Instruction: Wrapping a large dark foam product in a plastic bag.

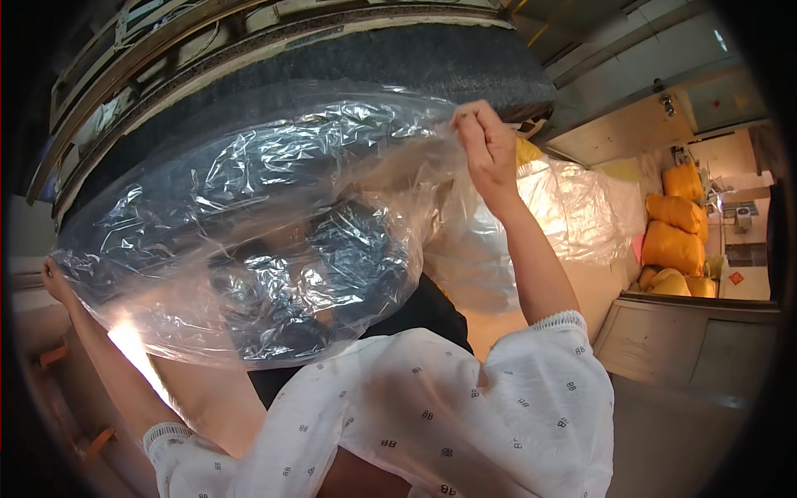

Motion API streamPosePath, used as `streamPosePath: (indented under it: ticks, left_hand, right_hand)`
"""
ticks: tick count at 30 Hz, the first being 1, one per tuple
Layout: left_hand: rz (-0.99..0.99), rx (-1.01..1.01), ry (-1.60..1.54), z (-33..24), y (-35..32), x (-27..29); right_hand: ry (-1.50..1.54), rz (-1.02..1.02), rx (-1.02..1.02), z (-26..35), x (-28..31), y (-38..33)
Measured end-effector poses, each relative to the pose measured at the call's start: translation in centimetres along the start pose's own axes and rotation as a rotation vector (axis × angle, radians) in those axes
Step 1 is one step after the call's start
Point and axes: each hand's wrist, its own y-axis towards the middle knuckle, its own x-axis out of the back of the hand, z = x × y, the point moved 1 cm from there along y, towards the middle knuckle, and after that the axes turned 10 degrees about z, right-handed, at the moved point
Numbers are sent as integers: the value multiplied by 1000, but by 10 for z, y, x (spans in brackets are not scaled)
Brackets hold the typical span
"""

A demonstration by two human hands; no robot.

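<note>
Both hands hold a clear plastic bag (pixel 249 241) spread before a dark roll (pixel 374 75). The right hand (pixel 486 149) pinches its far-right edge, fingers closed; the left hand (pixel 56 280) grips the left edge. Keeping the mouth taut and level should help.

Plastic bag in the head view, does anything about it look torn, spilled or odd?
No tear or spill shows. The clear plastic bag is heavily crumpled and stretched wide between the left hand and the raised right hand, with something dark behind it. Nothing else stands out.
</note>
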Motion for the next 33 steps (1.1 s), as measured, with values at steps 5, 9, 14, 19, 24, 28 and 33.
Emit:
streamPosePath:
  ticks: [5, 9, 14, 19, 24, 28, 33]
  left_hand:
    - [-81, 67, 44, -16, 19, 30]
    - [-152, 152, 153, -63, -3, 31]
    - [-197, 308, -223, -123, -13, 134]
    - [-48, -6, -146, -119, -14, 240]
    - [-46, 189, -475, -165, -65, 216]
    - [140, 286, -321, -159, -100, 237]
    - [94, 361, -326, -113, -118, 228]
  right_hand:
    - [69, 200, -182, -62, -15, -20]
    - [45, -103, -3, -57, -24, -2]
    - [-185, -112, 115, -36, -21, 3]
    - [-340, -141, 149, -31, -21, 17]
    - [-551, -42, 106, -28, -5, 17]
    - [-461, -73, 59, -27, 3, 19]
    - [-399, 201, 14, -28, 5, 45]
